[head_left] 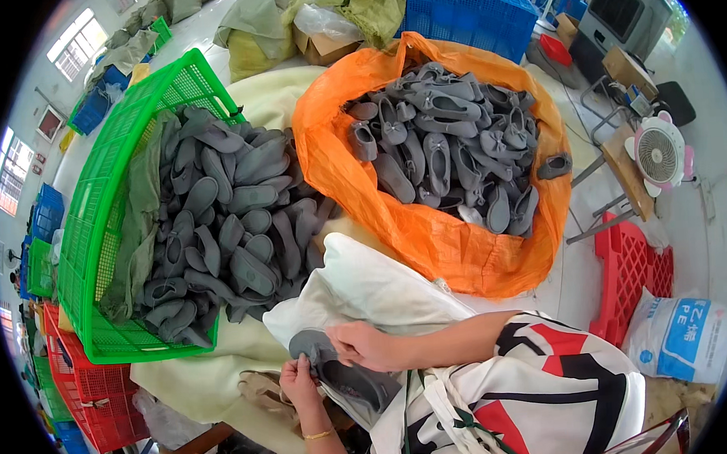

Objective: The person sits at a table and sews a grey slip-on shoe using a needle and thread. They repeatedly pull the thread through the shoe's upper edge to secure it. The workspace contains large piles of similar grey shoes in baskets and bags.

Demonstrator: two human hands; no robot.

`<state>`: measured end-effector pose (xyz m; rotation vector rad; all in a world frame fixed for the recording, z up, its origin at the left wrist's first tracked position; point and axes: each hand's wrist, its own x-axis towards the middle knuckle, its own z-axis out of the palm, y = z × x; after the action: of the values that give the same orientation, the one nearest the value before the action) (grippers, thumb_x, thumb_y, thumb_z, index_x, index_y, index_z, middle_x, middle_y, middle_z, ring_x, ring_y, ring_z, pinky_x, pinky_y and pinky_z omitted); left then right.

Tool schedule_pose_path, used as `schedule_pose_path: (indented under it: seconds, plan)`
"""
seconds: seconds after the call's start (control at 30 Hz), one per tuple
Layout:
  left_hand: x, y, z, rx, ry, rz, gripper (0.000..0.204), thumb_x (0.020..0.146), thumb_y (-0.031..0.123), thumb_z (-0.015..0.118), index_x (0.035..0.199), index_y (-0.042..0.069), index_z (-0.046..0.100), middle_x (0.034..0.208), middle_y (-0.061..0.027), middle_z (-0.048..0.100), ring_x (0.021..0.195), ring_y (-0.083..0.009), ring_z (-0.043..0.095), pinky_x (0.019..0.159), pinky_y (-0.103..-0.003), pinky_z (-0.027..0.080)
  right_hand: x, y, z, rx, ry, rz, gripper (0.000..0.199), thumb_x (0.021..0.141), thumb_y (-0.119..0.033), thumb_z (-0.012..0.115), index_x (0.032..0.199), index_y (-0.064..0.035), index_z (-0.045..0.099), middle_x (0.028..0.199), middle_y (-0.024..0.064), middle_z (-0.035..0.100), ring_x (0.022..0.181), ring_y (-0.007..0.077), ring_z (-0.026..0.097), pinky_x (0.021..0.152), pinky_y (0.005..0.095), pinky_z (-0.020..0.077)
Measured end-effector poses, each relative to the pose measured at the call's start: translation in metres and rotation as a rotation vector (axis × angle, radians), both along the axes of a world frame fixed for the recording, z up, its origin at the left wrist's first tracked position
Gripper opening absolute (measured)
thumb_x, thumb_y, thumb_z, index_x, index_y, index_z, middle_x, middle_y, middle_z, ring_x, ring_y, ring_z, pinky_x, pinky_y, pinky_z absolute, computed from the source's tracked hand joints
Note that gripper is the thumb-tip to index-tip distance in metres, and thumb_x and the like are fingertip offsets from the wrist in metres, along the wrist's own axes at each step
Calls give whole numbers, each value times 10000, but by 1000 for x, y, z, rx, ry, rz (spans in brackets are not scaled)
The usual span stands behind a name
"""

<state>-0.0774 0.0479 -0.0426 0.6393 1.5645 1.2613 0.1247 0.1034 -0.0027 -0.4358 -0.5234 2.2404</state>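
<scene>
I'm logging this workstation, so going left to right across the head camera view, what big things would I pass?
Green plastic crate heaped with grey shoe pieces → orange plastic sack full of grey slippers → red plastic crate on the floor → white printed sack at the right edge.

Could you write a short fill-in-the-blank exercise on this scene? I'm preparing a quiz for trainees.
1. Both hands, the left hand and the right hand, hold a grey ____.
2. The green crate is filled with grey ____.
3. The finished grey shoes lie in a sack coloured ____.
4. The small fan stands to the person's ____.

Missing words: shoe; soles; orange; right
</scene>
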Motion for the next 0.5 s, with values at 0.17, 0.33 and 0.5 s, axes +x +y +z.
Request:
schedule_pose_path:
  seconds: [0.17, 0.33, 0.5]
  plan:
    - [-5, -1, -4, -55, 191, -17, 295, 941, 202, 693, 727, 66, 541, 595, 0, 526, 441, -81, 461, 381, -246, 361, 1, -1, 3, -55, -126, -113, 293, 963, -120, 426, 676, -75, 468, 619, 19, 400, 561, 141, 444, 616, 295, 429]
    - [-9, -12, 4, -83, 300, -16, 275, 911, 215, 725, 735, 34, 615, 618, 25, 520, 563, -67, 456, 510, -252, 386, -10, -22, 12, -148, -112, -60, 246, 969, -117, 476, 724, -102, 459, 620, 11, 387, 499, 127, 360, 596, 327, 394]
    - [-5, -5, 1, -168, 436, -96, 322, 882, 304, 735, 795, 16, 621, 643, -62, 592, 601, -127, 519, 599, -301, 457, 3, -17, 8, 9, -99, -81, 274, 1021, -128, 466, 755, -71, 505, 743, 24, 478, 636, 143, 447, 670, 327, 441]
